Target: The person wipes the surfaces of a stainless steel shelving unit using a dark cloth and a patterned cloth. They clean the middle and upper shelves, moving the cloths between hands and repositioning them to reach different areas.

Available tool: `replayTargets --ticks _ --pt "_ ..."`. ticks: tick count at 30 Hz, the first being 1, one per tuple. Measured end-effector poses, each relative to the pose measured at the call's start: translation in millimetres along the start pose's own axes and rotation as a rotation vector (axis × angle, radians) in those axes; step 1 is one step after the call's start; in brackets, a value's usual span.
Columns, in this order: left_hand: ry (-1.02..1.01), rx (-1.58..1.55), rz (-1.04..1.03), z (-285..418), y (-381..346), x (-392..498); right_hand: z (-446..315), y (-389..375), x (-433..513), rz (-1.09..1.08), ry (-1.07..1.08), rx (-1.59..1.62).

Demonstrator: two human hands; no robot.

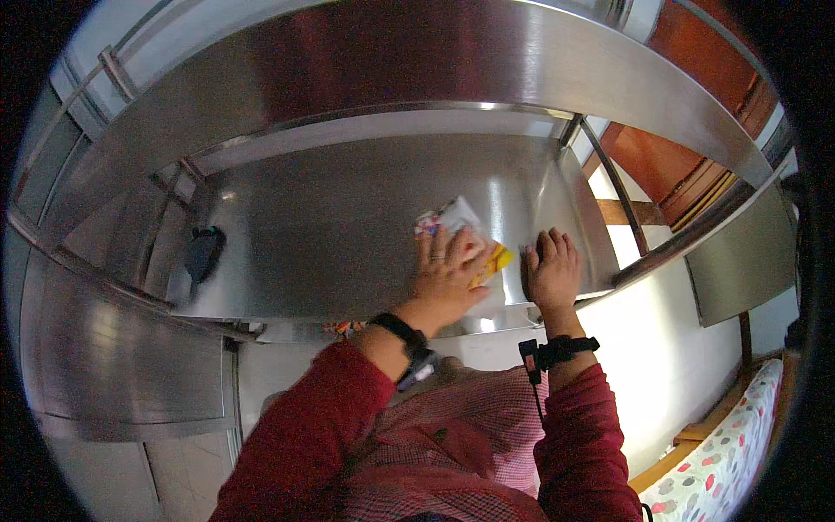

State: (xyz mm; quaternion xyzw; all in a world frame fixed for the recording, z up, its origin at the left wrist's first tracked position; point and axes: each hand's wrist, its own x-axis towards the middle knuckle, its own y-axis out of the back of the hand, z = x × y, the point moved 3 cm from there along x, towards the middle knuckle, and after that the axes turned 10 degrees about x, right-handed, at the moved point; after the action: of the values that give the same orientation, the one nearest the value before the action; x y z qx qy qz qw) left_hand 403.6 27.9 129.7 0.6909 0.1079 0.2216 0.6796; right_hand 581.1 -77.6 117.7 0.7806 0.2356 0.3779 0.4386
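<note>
My left hand lies palm down, fingers spread, on a printed cloth or flat packet in white, yellow and red; its exact kind is unclear. Beneath it is a stainless steel table. To the right, my right hand rests on the same steel surface near the front edge, fingers slightly bent, with nothing visible in it. Both wrists wear black straps with small devices. My left hand is somewhat blurred.
A dark object sits at the table's left end. A steel shelf spans above the back of the table. Metal posts stand at both ends. A patterned cloth covers something at the lower right.
</note>
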Motion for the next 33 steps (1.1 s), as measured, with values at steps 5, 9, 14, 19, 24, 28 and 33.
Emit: replayTargets --ticks 5,9,14,19,24,28,33 --pt "-0.034 -0.065 0.309 -13.7 -10.9 18.3 0.6 2.8 1.8 -0.037 -0.007 0.031" --pt "0.273 0.035 0.111 -142.4 -12.7 -10.6 -0.7 1.5 0.5 -0.013 0.001 0.039" --pt "0.525 0.254 0.074 -292.7 4.0 -111.6 -2.8 2.3 0.6 -0.009 -0.010 0.024" --pt "0.530 0.475 0.064 -357.4 -17.7 -199.5 -1.1 0.9 0.9 -0.002 0.006 0.030" --pt "0.403 0.468 0.110 -316.4 -19.9 -184.3 2.0 -1.9 1.5 0.001 0.025 0.008" --pt "0.255 0.246 0.173 -206.2 0.4 -124.0 2.5 -2.2 2.2 0.015 0.031 -0.006" --pt "0.172 0.020 0.317 -113.4 10.0 -89.5 5.8 -2.2 4.0 -0.003 0.060 0.045"
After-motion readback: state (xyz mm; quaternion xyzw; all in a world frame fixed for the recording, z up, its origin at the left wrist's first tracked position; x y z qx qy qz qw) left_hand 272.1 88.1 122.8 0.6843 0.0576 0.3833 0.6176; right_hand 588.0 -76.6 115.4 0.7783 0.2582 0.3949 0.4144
